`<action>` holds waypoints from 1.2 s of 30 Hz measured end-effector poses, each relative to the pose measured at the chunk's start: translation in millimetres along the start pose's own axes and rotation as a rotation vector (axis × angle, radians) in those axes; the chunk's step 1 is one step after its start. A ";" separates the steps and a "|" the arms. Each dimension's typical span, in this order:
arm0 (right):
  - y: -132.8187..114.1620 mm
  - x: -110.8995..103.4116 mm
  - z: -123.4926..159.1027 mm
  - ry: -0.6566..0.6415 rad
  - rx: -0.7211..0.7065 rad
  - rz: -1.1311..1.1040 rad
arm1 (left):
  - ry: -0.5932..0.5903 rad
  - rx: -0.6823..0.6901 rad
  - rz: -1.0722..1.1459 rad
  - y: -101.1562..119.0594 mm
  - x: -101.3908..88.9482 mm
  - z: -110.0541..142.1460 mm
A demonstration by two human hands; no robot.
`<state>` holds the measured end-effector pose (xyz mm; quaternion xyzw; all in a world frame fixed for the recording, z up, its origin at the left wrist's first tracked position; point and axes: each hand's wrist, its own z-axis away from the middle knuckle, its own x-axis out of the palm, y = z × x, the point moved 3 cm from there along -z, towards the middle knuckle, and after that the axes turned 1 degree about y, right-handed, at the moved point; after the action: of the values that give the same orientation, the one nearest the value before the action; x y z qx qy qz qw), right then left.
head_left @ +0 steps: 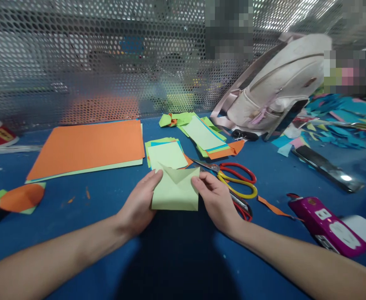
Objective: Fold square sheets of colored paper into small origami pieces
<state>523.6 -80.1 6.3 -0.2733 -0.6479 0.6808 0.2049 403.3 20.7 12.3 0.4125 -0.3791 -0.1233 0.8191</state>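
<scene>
A folded sheet of pale green paper (175,193) is held up between both hands, with a V-shaped opening along its top edge. My left hand (140,200) pinches its left side, thumb on the front face. My right hand (215,200) grips the upper right corner between thumb and fingers. Just behind the sheet lies a small stack of cut paper squares (167,155), pale green on top. Close beside my right hand are scissors with red and yellow handles (237,179). Another red-handled tool (243,210) is partly hidden by that hand.
Large orange sheets (92,143) lie at left, near orange and green paper scraps (22,198). Farther back are paper strips (206,135) and a pale backpack (279,83) against a perforated metal panel (92,62). A phone (328,168) and a purple power strip (329,227) lie right.
</scene>
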 end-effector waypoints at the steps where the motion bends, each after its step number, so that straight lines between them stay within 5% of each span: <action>1: 0.3 0.1 0.0 -0.005 0.009 -0.020 | -0.004 -0.002 -0.014 -0.1 0.0 0.4; 9: 4.4 3.0 0.8 -0.054 0.053 -0.109 | -0.034 -0.009 -0.054 -2.1 -0.5 3.9; 21: -2.4 0.1 2.2 -0.010 -0.001 0.144 | 0.036 -0.021 -0.027 -0.7 -0.8 2.5; 36: -4.3 1.0 3.2 -0.049 0.014 0.088 | 0.053 -0.028 -0.142 -0.1 -0.9 5.4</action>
<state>520.4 -81.6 10.5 -0.2833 -0.6354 0.7001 0.1608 398.8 17.9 13.8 0.4299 -0.3252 -0.1753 0.8239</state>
